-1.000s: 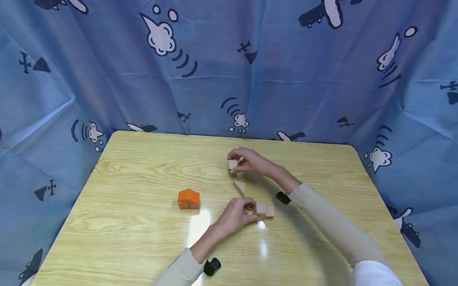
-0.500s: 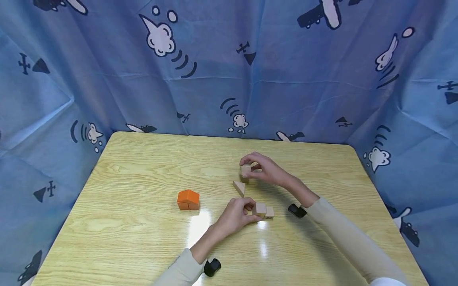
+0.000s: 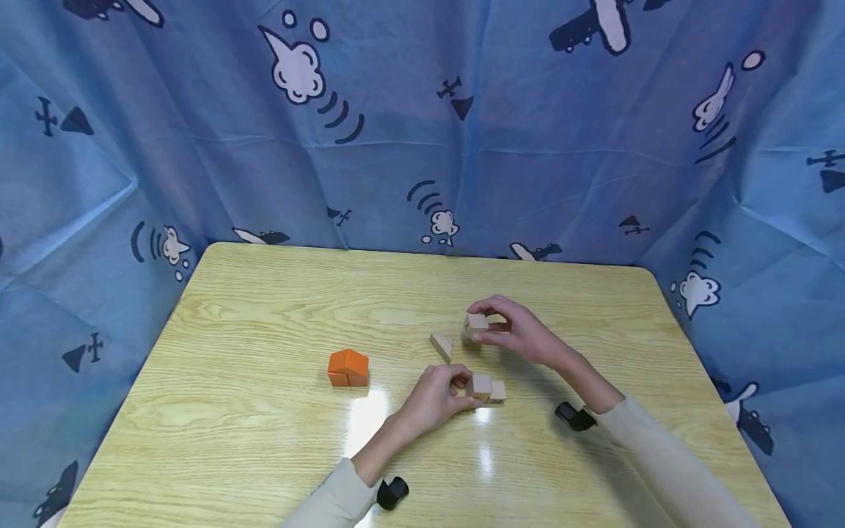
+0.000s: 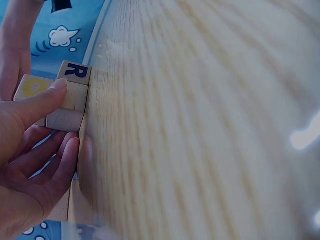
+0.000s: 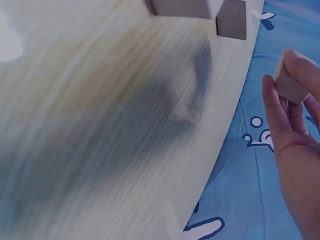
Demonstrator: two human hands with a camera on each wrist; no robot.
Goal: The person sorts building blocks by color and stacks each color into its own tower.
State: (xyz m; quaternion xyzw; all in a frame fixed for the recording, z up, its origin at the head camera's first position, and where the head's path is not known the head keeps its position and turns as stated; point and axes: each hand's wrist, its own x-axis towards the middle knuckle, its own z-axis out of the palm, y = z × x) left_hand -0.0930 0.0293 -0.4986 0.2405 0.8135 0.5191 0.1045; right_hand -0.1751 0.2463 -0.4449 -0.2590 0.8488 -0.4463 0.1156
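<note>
My right hand (image 3: 524, 334) pinches a small wooden cube (image 3: 476, 325) between thumb and fingers, and in the right wrist view this cube is held off the table. My left hand (image 3: 429, 400) grips another wooden cube (image 3: 479, 386) at the table's middle. Against its right side, and looking lower, is a further wooden block (image 3: 498, 392). Seen from the left wrist, the thumb lies across the blocks, one of which bears a dark letter R (image 4: 76, 71) and another a yellow mark (image 4: 34, 87). Just behind the left hand stands a wooden triangular block (image 3: 443, 347).
Left of the hands, an orange triangular block (image 3: 348, 361) sits on smaller orange blocks (image 3: 339, 380). The wooden table (image 3: 251, 433) is bounded at the back and sides by a blue patterned curtain (image 3: 396, 110). Black straps (image 3: 392, 493) sit at the wrists.
My right hand has carried its cube rightward and toward the front, from behind the triangular block to its right. My left hand and the blocks by it have stayed put.
</note>
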